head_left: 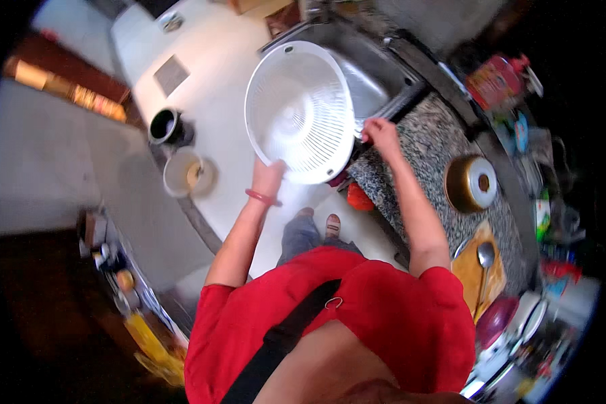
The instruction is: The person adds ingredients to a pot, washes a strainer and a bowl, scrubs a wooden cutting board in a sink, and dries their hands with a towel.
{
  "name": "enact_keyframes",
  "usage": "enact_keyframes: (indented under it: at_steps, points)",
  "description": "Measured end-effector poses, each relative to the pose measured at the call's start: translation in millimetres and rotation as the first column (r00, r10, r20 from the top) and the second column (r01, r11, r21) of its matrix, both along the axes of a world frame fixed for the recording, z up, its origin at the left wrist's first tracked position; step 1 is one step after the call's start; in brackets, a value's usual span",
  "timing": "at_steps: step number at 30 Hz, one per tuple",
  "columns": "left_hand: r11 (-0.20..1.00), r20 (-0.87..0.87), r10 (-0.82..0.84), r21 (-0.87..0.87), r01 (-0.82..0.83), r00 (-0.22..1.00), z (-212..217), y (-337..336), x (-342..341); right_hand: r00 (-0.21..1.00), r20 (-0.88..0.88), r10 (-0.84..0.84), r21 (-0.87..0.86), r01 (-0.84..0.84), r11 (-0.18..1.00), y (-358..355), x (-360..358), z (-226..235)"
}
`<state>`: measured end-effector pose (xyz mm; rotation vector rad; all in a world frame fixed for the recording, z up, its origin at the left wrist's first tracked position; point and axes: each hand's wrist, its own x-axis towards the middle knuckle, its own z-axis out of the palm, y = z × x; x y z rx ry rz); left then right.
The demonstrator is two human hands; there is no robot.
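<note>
Left hand (268, 175) closed on the near rim of a white colander (299, 101); right hand (382, 135) with fingers bunched at its right side, though whether they clamp the rim or a small shiny piece (359, 128) there cannot be told. The colander, a round plastic bowl with slots radiating from its base, is held in front of the body, mouth toward the viewer; in this view it overlaps the pale floor (219, 74) and part of a steel sink (365, 75). A red bangle (262, 197) rings the left wrist. To the right, a speckled granite counter (421, 138) bears a rounded golden-brown metal vessel (470, 184) with a silvery face and a wooden board (466, 269) carrying a long-handled metal ladle (485, 255). Beyond the sink, a red pump bottle (495, 82) shows a printed label, its lettering too blurred to read. To the left, a dark cylindrical container (180, 131) and a whitish bucket (172, 174) stand near each other, well apart from the colander
</note>
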<state>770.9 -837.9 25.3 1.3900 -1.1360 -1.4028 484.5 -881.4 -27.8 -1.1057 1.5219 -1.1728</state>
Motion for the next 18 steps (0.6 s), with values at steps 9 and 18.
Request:
enact_keyframes:
  at_steps: [9, 18]
  points:
    - [0.240, 0.732, 0.193, -0.681, 0.692, 0.654, 23.0, -140.5, -36.0, 0.650, 0.744, -0.155, -0.189, 0.427, 0.884, -14.4, -18.0, 96.1]
    - [0.850, -0.086, -0.305, -0.474, 0.230, 0.948, -9.9, -164.2, -78.9, 0.797, 0.446, -0.408, -0.011, 0.460, 0.888, 121.1, -5.6, 106.6]
